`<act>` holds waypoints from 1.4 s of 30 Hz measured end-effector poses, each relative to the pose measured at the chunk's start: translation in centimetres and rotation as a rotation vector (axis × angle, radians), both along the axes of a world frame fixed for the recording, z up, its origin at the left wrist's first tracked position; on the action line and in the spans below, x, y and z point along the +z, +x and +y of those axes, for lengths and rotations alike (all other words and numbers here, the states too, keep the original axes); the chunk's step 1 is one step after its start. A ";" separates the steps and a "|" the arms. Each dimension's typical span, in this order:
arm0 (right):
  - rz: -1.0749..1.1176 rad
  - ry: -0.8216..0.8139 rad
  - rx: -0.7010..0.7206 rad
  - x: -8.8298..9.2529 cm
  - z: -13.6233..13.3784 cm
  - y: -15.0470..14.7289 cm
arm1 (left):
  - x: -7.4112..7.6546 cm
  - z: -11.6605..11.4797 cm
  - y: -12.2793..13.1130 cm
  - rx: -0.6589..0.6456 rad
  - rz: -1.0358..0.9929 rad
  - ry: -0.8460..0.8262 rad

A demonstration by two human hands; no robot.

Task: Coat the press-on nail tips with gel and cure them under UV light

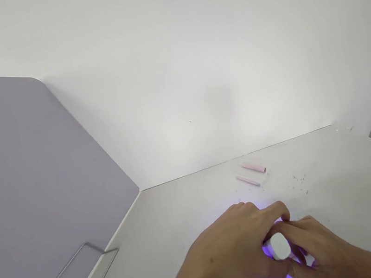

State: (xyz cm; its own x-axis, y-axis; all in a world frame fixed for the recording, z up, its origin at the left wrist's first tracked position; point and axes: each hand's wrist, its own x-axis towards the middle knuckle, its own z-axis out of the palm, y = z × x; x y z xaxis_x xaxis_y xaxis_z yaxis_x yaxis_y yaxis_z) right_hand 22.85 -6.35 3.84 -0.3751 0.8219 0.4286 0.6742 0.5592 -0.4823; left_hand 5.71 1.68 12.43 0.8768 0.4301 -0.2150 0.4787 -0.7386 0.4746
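Fingers of the left hand (237, 246) and right hand (319, 240) curl closely around a white lamp (280, 246), well in from the worktop (170, 221)'s back edge; whether it rests there is hidden. Crowded fingertips could let it slip; a forward knuckle could roll the pink tube (254, 168) towards that edge.

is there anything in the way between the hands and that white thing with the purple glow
Nothing visible: the left hand and right hand are already around the white-topped object. The wider pink tube and thinner pink stick lie beyond them, nearer the wall.
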 end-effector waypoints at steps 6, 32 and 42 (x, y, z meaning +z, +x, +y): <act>0.012 0.011 -0.058 0.6 -0.2 -0.2 | 0.0 0.1 -0.1 -0.005 0.034 -0.008; -0.050 0.034 -0.029 0.6 0.0 0.0 | 0.1 0.0 0.3 -0.018 0.049 0.008; 0.046 0.037 -0.017 0.6 -0.1 -0.1 | 0.4 0.2 -0.1 -0.032 0.046 -0.047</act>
